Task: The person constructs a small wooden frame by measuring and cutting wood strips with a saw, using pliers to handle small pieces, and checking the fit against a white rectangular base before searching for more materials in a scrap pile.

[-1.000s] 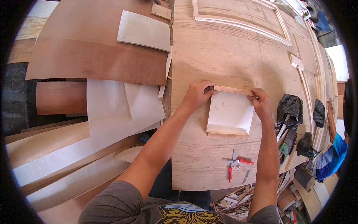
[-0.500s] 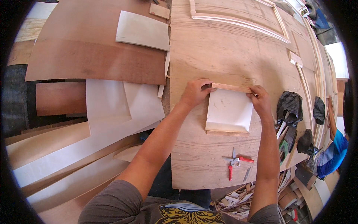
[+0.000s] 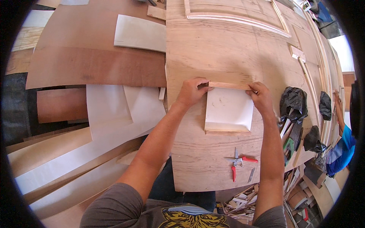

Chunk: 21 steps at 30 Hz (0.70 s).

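Note:
A white-faced panel (image 3: 229, 108) lies on the plywood table with a wooden strip (image 3: 230, 85) along its far edge. My left hand (image 3: 189, 93) grips the left end of that strip between thumb and fingers. At its right end, my right hand (image 3: 261, 98) pinches the same strip. Another wooden strip (image 3: 228, 132) runs along the panel's near edge, untouched by either hand. Closer to me lie spread red-handled snips (image 3: 240, 162) and a small flat metal blade (image 3: 251, 174).
Black plastic bags (image 3: 293, 103) and tools sit to the right. A wooden frame (image 3: 243, 23) lies at the far side. Sheets and boards (image 3: 110, 68) are stacked on the left, offcuts (image 3: 241, 201) below the table edge. Another person in a blue shirt (image 3: 344, 148) stands far right.
The whole scene has shifted slightly left in the picture, as the view moved. Both hands keep their hold on the strip's ends, and the panel stays in place on the table.

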Motion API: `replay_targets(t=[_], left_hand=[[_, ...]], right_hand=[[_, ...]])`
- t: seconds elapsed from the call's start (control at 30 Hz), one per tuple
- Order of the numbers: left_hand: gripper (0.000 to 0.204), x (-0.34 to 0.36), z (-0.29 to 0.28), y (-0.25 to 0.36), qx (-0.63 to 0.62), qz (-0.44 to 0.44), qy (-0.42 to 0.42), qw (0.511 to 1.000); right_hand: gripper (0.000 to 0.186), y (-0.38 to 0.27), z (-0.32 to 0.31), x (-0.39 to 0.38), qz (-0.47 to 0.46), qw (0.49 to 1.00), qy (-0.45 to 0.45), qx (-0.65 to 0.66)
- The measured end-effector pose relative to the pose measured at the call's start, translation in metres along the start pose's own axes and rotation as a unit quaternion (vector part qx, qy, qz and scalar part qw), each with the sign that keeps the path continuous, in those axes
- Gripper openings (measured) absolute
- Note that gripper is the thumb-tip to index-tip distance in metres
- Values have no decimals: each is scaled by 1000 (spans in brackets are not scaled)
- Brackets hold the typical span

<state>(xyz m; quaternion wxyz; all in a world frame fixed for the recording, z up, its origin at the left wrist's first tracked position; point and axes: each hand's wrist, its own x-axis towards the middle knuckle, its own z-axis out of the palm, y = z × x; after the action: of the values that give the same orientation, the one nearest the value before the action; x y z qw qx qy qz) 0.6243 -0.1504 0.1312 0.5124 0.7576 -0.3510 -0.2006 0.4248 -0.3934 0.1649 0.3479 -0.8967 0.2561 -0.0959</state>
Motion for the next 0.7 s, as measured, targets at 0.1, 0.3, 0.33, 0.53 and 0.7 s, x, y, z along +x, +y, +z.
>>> replay_targets(t=[0.1, 0.3, 0.33, 0.53, 0.7], left_hand=[[30, 1, -1, 2, 14, 12, -4, 1000], [40, 1, -12, 14, 52, 24, -54, 997], [42, 1, -13, 20, 46, 8, -45, 998], [36, 31, 42, 80, 226, 112, -7, 968], [35, 47, 116, 78, 281, 125, -92, 947]], right_hand=[[30, -3, -1, 0, 8, 1000, 1, -3], [30, -5, 2, 1, 24, 1000, -4, 14], [30, -3, 1, 1, 15, 1000, -4, -3], [27, -9, -4, 1, 0, 1000, -6, -8], [23, 1, -1, 5, -19, 998, 0, 60]])
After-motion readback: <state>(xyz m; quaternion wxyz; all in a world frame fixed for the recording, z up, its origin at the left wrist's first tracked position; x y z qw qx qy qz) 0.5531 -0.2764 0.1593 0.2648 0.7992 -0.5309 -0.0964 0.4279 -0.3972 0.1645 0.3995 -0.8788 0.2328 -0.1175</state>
